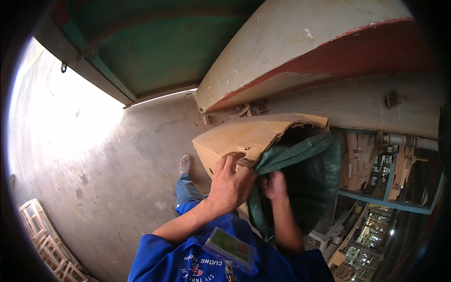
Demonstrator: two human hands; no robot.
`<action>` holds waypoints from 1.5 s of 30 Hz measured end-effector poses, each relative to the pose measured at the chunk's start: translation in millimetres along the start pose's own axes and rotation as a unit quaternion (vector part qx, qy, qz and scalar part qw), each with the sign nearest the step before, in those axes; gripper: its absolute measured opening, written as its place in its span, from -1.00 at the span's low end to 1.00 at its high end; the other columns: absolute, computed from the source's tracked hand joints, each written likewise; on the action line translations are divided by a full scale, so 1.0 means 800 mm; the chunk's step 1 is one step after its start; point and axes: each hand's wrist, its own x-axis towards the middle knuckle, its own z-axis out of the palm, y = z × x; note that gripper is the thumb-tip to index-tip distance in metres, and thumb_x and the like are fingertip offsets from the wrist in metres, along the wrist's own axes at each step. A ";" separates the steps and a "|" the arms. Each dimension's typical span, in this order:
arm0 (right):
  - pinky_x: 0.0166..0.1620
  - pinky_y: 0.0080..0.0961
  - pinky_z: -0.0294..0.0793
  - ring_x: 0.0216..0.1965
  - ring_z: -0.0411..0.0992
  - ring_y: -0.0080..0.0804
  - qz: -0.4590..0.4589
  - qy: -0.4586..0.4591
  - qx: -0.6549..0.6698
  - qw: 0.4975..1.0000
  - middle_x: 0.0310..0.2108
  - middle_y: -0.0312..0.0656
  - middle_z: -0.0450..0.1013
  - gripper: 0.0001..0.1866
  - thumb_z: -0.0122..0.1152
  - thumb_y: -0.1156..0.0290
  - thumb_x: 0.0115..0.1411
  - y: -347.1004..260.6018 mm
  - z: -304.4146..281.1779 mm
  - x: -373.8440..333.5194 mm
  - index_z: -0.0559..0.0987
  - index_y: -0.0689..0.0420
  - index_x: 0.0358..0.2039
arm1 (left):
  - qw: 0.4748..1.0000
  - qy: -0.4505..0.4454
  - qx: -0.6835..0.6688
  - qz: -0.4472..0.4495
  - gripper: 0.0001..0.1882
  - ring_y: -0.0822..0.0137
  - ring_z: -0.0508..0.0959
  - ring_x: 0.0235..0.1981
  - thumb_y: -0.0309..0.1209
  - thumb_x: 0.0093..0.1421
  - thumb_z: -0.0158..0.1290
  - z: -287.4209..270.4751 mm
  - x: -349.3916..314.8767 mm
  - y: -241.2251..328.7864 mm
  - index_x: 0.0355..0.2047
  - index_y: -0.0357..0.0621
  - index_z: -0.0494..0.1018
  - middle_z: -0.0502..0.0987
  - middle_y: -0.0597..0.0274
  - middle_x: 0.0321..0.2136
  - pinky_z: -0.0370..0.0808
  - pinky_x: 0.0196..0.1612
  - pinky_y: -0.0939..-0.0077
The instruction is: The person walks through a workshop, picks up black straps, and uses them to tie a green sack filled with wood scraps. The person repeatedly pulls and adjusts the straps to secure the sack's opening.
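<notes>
A large brown cardboard box (242, 133) with a torn, ragged edge stands in front of me. Inside it a dark green woven sack (300, 155) hangs open, its rim folded near the cardboard. My left hand (230, 183) is closed over the box's torn edge, its fingers curled at the cardboard beside the sack. My right hand (274, 184) reaches into the sack's mouth and is closed at the folded rim, close to the left hand. The right fingertips are partly hidden by the green fabric.
A big pale panel with a red underside (300, 51) overhangs the box. Beyond it is a green metal structure (159, 51). Wooden frames (47, 239) lie at lower left on the concrete floor (127, 188). A rack with wood pieces (366, 160) stands at right.
</notes>
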 end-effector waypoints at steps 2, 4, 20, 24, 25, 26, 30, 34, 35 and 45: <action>-0.63 -0.71 0.20 -0.59 0.34 -0.67 -0.004 -0.017 -0.009 1.000 -0.43 -0.44 0.47 -0.72 0.04 0.04 0.41 -0.001 0.013 0.000 0.57 -0.06 -0.18 | 0.995 -0.028 -0.093 -0.021 -0.77 -0.09 0.55 -0.03 -0.47 0.21 0.19 0.015 -0.003 -0.018 -0.14 -0.27 0.51 0.57 -0.06 -0.04 0.44 0.10 0.07; -0.64 -0.71 0.19 -0.57 0.35 -0.67 -0.010 -0.045 -0.012 0.999 -0.39 -0.43 0.49 -0.72 0.03 0.04 0.41 0.000 0.017 0.000 0.57 -0.07 -0.17 | 0.989 -0.047 -0.137 -0.029 -0.81 -0.12 0.54 -0.01 -0.50 0.24 0.15 0.026 -0.007 -0.026 -0.16 -0.28 0.47 0.57 -0.08 -0.04 0.44 0.10 0.07; 0.11 -0.44 0.40 -0.01 0.42 -0.50 -0.054 -0.128 0.053 0.989 -0.02 -0.28 0.44 -0.57 0.00 0.13 0.43 0.011 0.007 0.002 0.44 0.04 0.20 | 0.988 -0.090 -0.116 -0.045 -0.88 -0.18 0.55 -0.09 -0.56 0.31 0.03 0.045 0.000 0.023 -0.17 -0.27 0.37 0.58 -0.12 -0.10 0.48 -0.01 0.02; 0.15 -0.37 0.39 0.05 0.42 -0.34 -0.214 -0.082 -0.187 0.955 0.05 -0.14 0.45 -0.52 -0.02 0.20 0.41 0.008 0.001 0.007 0.38 0.20 0.23 | 0.992 -0.088 -0.075 -0.054 -0.90 -0.01 0.62 -0.22 -0.49 0.38 0.01 0.039 0.000 0.030 -0.17 -0.28 0.41 0.61 -0.11 -0.24 0.53 -0.13 0.18; 0.15 -0.34 0.40 0.06 0.42 -0.29 -0.292 -0.085 -0.264 0.915 0.07 -0.09 0.45 -0.51 -0.02 0.22 0.41 0.013 -0.005 0.019 0.36 0.24 0.24 | 0.994 -0.079 -0.061 -0.033 -0.91 0.00 0.62 -0.23 -0.50 0.38 0.01 0.040 -0.001 0.029 -0.18 -0.28 0.41 0.60 -0.10 -0.27 0.53 -0.13 0.19; 0.15 -0.31 0.40 0.06 0.43 -0.24 -0.299 -0.081 -0.255 0.916 0.07 -0.05 0.46 -0.52 -0.01 0.25 0.39 0.022 -0.011 0.029 0.37 0.27 0.21 | 0.996 -0.074 -0.049 -0.014 -0.92 0.00 0.62 -0.24 -0.50 0.38 0.01 0.041 -0.002 0.033 -0.19 -0.28 0.41 0.59 -0.10 -0.29 0.53 -0.13 0.20; 0.13 -0.24 0.42 0.04 0.47 -0.12 -0.297 -0.106 -0.263 0.912 0.03 0.06 0.50 -0.57 0.05 0.31 0.31 0.021 -0.013 0.040 0.44 0.34 0.09 | 0.995 -0.085 -0.045 -0.016 -0.93 0.18 0.58 -0.31 -0.51 0.39 0.01 0.043 -0.004 0.048 -0.21 -0.27 0.39 0.54 0.02 -0.40 0.52 -0.18 0.32; 0.14 -0.24 0.41 0.00 0.50 -0.13 -0.247 -0.085 -0.274 0.926 -0.05 0.09 0.53 -0.63 0.10 0.33 0.25 0.029 -0.029 0.052 0.52 0.33 -0.05 | 0.968 -0.099 -0.210 -0.091 -0.93 0.41 0.49 -0.38 -0.47 0.42 0.01 0.051 0.001 0.045 -0.16 -0.19 0.37 0.49 0.21 -0.46 0.42 -0.27 0.49; 0.14 -0.25 0.41 0.00 0.49 -0.15 -0.253 -0.093 -0.258 0.928 -0.05 0.09 0.53 -0.64 0.11 0.31 0.26 0.031 -0.032 0.054 0.52 0.33 -0.05 | 0.960 -0.096 -0.244 -0.099 -0.92 0.47 0.46 -0.39 -0.45 0.44 0.00 0.050 0.002 0.040 -0.13 -0.17 0.36 0.47 0.26 -0.47 0.37 -0.30 0.55; 0.21 -0.24 0.36 0.14 0.43 -0.16 -0.138 -0.146 -0.130 0.971 0.06 0.07 0.48 -0.59 0.12 0.24 0.35 0.023 -0.009 0.019 0.51 0.24 0.09 | 0.933 -0.171 -0.242 -0.204 -0.49 0.39 0.56 -0.32 -0.06 0.34 0.17 0.037 0.016 0.023 0.09 -0.18 0.40 0.58 0.20 -0.36 0.50 -0.19 0.45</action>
